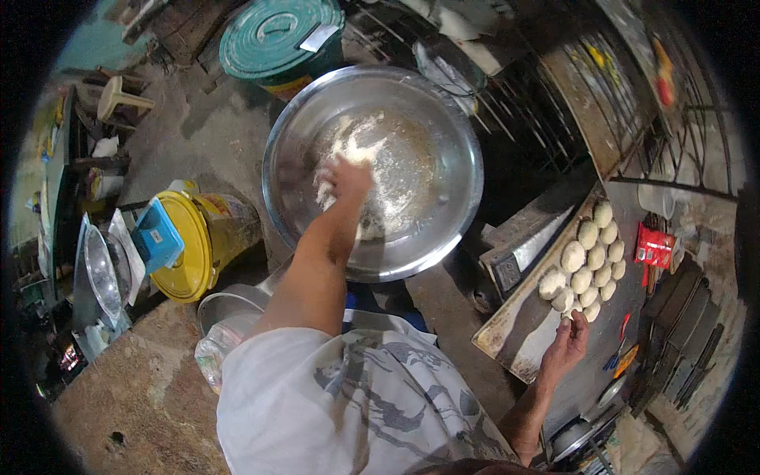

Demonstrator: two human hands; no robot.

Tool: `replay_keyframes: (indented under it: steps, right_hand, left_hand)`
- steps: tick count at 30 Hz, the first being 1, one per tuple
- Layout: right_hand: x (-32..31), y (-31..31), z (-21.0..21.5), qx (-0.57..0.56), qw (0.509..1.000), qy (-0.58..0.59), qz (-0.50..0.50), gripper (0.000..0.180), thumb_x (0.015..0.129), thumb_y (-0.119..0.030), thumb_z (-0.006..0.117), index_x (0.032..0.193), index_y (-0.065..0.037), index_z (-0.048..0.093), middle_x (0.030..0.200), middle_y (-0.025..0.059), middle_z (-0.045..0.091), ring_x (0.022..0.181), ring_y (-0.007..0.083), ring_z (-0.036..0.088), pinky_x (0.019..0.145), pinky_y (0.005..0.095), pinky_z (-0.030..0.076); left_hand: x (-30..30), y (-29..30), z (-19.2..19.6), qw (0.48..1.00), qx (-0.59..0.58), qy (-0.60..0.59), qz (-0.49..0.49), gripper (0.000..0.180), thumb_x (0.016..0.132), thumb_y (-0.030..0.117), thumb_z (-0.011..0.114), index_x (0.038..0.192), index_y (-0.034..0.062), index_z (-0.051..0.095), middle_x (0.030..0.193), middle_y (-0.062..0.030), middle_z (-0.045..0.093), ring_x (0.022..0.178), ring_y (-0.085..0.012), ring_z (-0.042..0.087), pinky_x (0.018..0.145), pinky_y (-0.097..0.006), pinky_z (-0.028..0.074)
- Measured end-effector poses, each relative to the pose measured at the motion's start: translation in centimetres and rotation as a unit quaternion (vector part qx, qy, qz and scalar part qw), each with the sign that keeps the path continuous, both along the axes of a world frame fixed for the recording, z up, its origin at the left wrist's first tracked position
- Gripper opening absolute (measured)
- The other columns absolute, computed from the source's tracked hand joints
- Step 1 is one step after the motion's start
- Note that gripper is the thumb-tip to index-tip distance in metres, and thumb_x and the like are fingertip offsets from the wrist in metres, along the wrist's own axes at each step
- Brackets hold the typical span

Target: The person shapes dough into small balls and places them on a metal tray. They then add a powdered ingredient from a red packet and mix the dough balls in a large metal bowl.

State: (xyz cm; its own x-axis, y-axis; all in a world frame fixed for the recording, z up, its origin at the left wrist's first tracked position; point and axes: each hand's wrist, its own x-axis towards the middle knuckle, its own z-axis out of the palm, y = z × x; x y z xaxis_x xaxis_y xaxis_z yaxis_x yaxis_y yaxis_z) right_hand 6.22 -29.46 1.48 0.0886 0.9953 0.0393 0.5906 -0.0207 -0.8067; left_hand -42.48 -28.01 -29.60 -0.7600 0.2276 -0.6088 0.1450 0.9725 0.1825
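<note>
A wide metal basin [473, 186] stands ahead of me with loose white flour [388, 190] scattered over its bottom. My left hand [348, 179] is down in the flour on the basin's left side; motion smears its fingers, so their closing does not show. Over to the right, several pale, floured dough balls [582, 280] lie in close rows on a table. My right hand [567, 336] is at the near end of these rows, with thumb and fingertips around the edge of the nearest dough ball [563, 301].
Behind the basin is a lidded green bucket [273, 36]. A yellow-lidded bucket [178, 253] with a blue tray [158, 235] stands left. The right-hand table also bears a red packet [654, 245] and blue-handled scissors [613, 360]. Metal racks [546, 119] rise beyond it.
</note>
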Motion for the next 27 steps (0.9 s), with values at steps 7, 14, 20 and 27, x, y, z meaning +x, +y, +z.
replay_keyframes:
  steps: [7, 14, 20, 27]
  right_hand:
    - [-9.1, 0.7, 1.4, 0.087, 0.986, -0.126, 0.061, 0.023, 0.093, -0.001, 0.064, 0.115, 0.005, 0.066, 0.12, 0.0148, 0.064, 0.109, 0.0211, 0.061, 0.094, 0.0322, 0.05]
    - [-13.7, 4.0, 5.3, 0.077, 0.994, -0.071, 0.021, 0.024, 0.087, -0.008, 0.073, 0.111, -0.002, 0.071, 0.09, 0.0077, 0.071, 0.081, 0.0132, 0.065, 0.073, 0.0278, 0.052]
    - [-9.4, 9.5, 4.7, 0.055, 0.998, -0.031, 0.031, 0.033, 0.089, -0.012, 0.071, 0.121, -0.004, 0.065, 0.103, 0.0095, 0.069, 0.077, 0.0167, 0.065, 0.071, 0.0312, 0.054]
    - [17.0, 27.4, 0.1, 0.026, 0.931, 0.234, -0.279, 0.024, 0.09, -0.022, 0.068, 0.104, -0.002, 0.064, 0.086, 0.005, 0.067, 0.07, 0.0147, 0.061, 0.057, 0.0317, 0.047]
  left_hand:
    - [6.3, 2.3, 0.0, 0.861, 0.167, -0.052, -0.478, 0.08, 0.093, 0.05, 0.059, 0.156, 0.0102, 0.03, 0.166, -0.0222, 0.011, 0.151, -0.0484, 0.01, 0.12, -0.063, 0.018]
    - [2.0, -3.3, 2.3, 0.851, 0.303, -0.136, -0.407, 0.042, 0.086, 0.015, 0.065, 0.126, 0.0056, 0.063, 0.13, -0.0218, 0.06, 0.118, -0.0404, 0.058, 0.103, -0.051, 0.044]
    - [-2.9, -3.7, 6.5, 0.802, 0.271, 0.119, -0.519, 0.051, 0.08, 0.023, 0.07, 0.128, 0.0057, 0.062, 0.133, -0.0204, 0.06, 0.12, -0.0406, 0.058, 0.1, -0.048, 0.047]
    - [-2.0, -8.3, 10.8, 0.883, 0.27, 0.023, -0.384, 0.043, 0.083, 0.017, 0.071, 0.122, 0.0011, 0.064, 0.125, -0.0236, 0.06, 0.119, -0.0416, 0.055, 0.101, -0.05, 0.044]
